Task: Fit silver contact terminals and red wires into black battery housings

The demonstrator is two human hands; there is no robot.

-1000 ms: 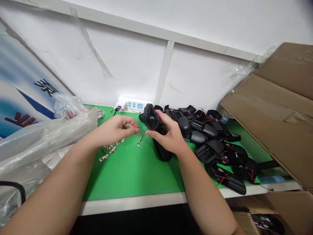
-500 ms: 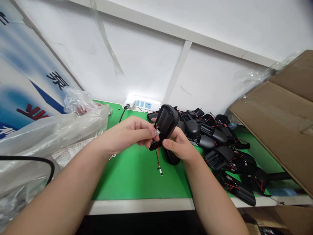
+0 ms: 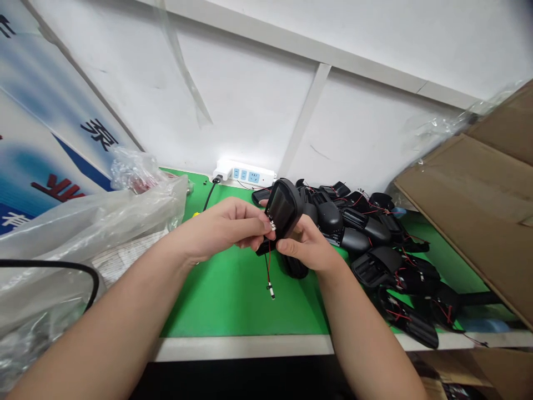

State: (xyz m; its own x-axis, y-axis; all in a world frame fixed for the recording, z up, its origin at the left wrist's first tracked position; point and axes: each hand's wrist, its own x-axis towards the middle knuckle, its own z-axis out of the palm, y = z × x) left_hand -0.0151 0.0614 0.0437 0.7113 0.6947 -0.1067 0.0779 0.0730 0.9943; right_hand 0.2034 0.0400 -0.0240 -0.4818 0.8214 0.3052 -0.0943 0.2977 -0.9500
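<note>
A white panelled wall [image 3: 250, 100] backs a green-topped bench [image 3: 233, 300], with a large cardboard box [image 3: 478, 211] crowding the right side and a clear plastic bag [image 3: 83, 228] heaped on the left. Along the back right lies a pile of black housings [image 3: 375, 250] trailing red wires. Above the mat's bare middle, the right hand [image 3: 310, 247] grips a black housing [image 3: 283, 208] from below, fingers wrapped on it, while the left hand [image 3: 225, 225] pinches a small metal terminal [image 3: 272, 225] against its rim, thumb and forefinger closed. A thin wire [image 3: 268, 266] dangles from it; a tug could likely snap or unseat it. Free room lies only toward the near edge.
</note>
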